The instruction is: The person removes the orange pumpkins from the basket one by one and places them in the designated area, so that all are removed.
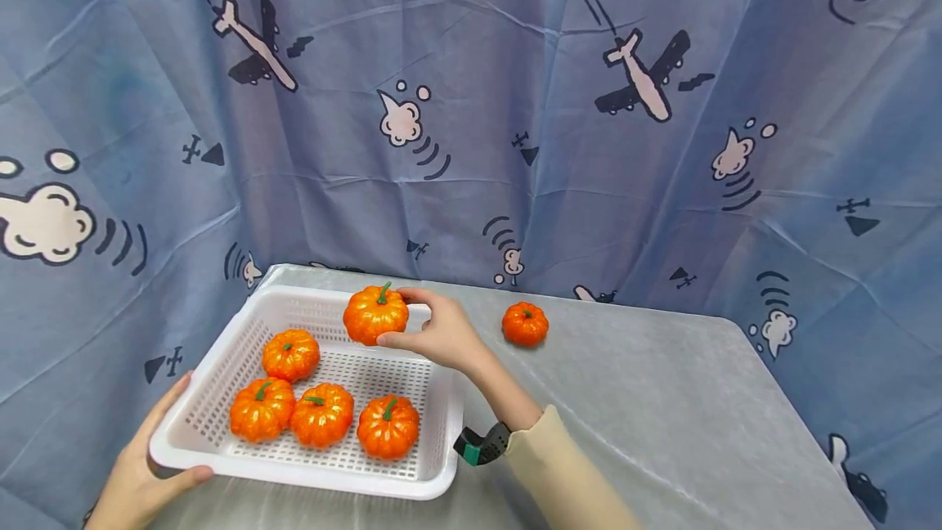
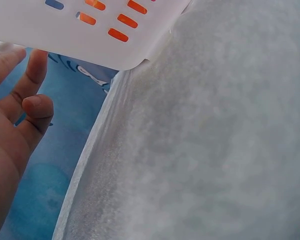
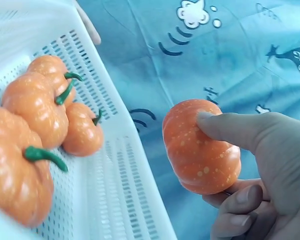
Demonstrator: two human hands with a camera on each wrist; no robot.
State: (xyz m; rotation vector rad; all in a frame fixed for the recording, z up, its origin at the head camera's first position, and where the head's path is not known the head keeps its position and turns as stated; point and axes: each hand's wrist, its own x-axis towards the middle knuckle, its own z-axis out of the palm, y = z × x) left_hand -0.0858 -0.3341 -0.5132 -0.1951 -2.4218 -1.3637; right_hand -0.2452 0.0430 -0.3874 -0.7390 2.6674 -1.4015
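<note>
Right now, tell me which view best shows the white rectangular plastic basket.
Head view: the basket lies wholly in frame, inside visible. Left wrist shows only part of its outside; right wrist, a cropped wall and some interior.

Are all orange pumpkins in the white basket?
No, one orange ribbed pumpkin rests on the grey table outside the white perforated plastic basket.

White basket [image 1: 324, 483]: slotted, open-topped, on the left part of the grey surface [image 1: 633, 407]; my left hand [image 1: 132, 474] grips its near left corner.
Pumpkin I hold [image 1: 374, 317]: glossy orange, green stem up, pinched in my right hand [image 1: 446, 335], raised near the basket's far right corner.
Bunched pumpkins [image 1: 262, 412]: three, orange, green-stemmed, toward the basket's left edge.
Single pumpkin [image 1: 387, 432]: stem up, by its near right corner.
Loose pumpkin [image 1: 525, 329]: upright near the surface's far edge.
</note>
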